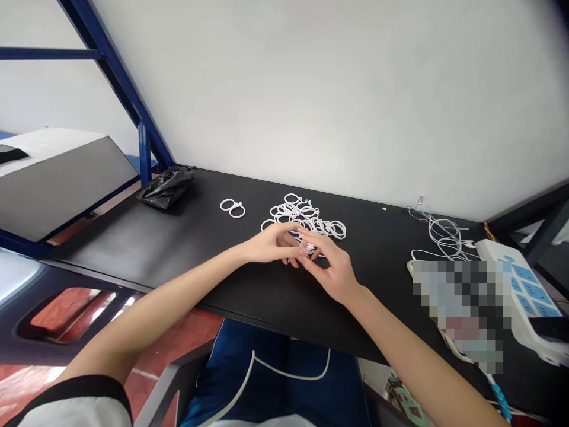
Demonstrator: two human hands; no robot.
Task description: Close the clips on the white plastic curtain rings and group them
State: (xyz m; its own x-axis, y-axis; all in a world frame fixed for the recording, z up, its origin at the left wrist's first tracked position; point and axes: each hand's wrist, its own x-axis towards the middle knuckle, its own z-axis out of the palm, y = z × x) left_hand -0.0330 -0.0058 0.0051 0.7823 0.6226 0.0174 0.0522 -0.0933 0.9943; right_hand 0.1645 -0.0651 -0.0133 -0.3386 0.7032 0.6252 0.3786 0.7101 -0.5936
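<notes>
My left hand (276, 243) and my right hand (331, 267) meet over the near edge of a pile of white rings (317, 225) on the black desk (213, 255). Both hands are closed, thumbs and fingertips together around a small white piece (310, 247), which looks like part of one of the rings. Fingers cover most of it. The rings are thin plastic hoops with small knobs, like curtain rings. Farther left, a pair of white rings (233, 207) lies touching, apart from the pile.
A crumpled black plastic bag (165, 188) sits at the back left by a blue metal frame (144, 151). On the right are a tangled white cable (444, 234), a pixelated phone-like object (460, 314) and a white power strip (518, 296). A pale wall (333, 107) stands behind.
</notes>
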